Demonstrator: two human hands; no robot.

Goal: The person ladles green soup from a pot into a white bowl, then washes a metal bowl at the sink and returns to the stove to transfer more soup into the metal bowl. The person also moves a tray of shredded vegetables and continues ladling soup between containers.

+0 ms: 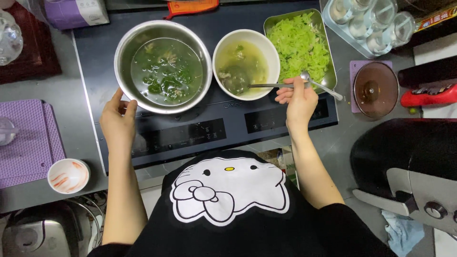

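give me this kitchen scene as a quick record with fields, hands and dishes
left hand: left hand touches the rim of the steel pot of green soup
right hand: right hand grips a metal ladle
ladle bowl: dipped in the white bowl of broth
beside bowl: steel tray of shredded greens
surface: black cooktop
far left: small empty bowl

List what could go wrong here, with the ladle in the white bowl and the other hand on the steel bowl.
1. The white bowl looks well filled; the ladle lying in it, gripped far back by the right hand, might slop broth onto the cooktop.
2. The steel bowl of green soup is steadied only at its rim by the left hand; it may be hot, or slide on the smooth glass.
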